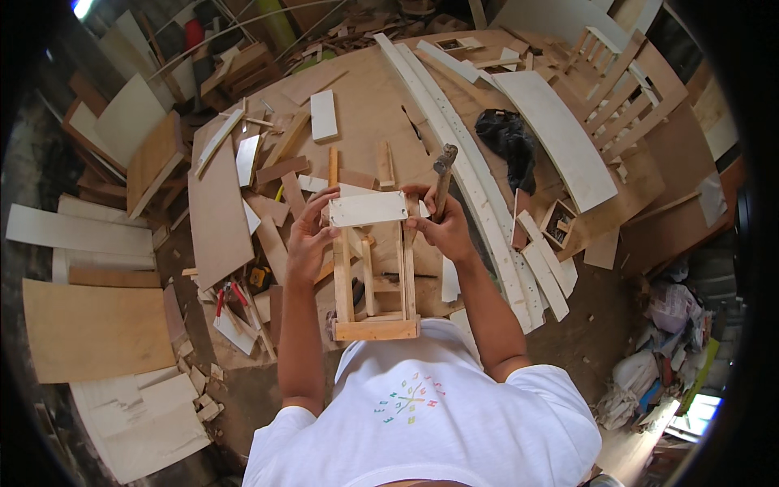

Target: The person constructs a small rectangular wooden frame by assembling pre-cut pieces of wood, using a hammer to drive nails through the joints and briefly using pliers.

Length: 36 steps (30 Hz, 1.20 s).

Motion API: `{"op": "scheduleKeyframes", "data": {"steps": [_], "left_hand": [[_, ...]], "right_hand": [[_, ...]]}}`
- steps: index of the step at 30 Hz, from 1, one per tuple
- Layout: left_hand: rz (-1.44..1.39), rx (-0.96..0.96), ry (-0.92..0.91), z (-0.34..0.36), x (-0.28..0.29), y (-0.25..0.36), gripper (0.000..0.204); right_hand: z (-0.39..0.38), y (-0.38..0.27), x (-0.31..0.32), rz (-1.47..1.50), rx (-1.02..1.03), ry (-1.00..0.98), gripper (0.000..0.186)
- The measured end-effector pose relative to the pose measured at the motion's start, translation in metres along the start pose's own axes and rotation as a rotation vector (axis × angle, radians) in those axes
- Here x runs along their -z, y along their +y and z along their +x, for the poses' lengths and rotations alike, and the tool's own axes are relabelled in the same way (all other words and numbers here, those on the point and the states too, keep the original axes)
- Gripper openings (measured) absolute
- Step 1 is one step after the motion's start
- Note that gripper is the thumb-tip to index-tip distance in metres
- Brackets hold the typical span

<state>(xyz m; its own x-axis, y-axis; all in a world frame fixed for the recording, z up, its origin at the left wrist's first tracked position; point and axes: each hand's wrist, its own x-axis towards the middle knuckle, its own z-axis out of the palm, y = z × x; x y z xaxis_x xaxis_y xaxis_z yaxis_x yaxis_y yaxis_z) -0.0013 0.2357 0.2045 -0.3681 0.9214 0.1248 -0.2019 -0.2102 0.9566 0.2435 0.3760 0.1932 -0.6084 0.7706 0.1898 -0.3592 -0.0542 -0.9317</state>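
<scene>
Head view: small wooden frame held up, centre, near side of table.
Left hand pinches its white panel at left end; right hand grips right end + hammer. Risk: shared grip poss. lets frame twist or hammer slip. Scraps crowd left, long white strips bound right; most room on bare far stretch.

Hammer: lower handle lost behind the right hand.
Wooden frame: upper corners partly covered by fingers of the left hand and the right.
Small box: contents too tiny to make out from here.
Black plastic bag: I can't see inside its folds.
</scene>
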Motion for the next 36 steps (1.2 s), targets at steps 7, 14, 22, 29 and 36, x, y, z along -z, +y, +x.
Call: {"op": "scheduleKeyframes", "data": {"steps": [7,14,22,29,36], "left_hand": [[0.149,-0.167,0.142,-0.054,-0.021,0.002,0.064],[0.228,0.024,0.139,-0.1,-0.022,0.009,0.069],[0.202,-0.007,0.115,-0.129,-0.036,0.024,0.058],[0.288,-0.063,0.362,-0.164,-0.062,0.02,0.056],[0.086,-0.042,0.396,-0.182,-0.065,0.008,0.049]], "right_hand": [[-0.034,-0.022,-0.007,-0.309,0.16,-0.021,0.042],[-0.07,-0.02,-0.016,-0.217,0.221,-0.027,0.046],[-0.106,-0.016,-0.023,-0.063,0.028,-0.004,0.043],[-0.125,-0.013,-0.024,-0.094,0.041,0.002,0.045],[-0.135,-0.011,-0.028,-0.104,0.19,-0.101,0.044]]}}
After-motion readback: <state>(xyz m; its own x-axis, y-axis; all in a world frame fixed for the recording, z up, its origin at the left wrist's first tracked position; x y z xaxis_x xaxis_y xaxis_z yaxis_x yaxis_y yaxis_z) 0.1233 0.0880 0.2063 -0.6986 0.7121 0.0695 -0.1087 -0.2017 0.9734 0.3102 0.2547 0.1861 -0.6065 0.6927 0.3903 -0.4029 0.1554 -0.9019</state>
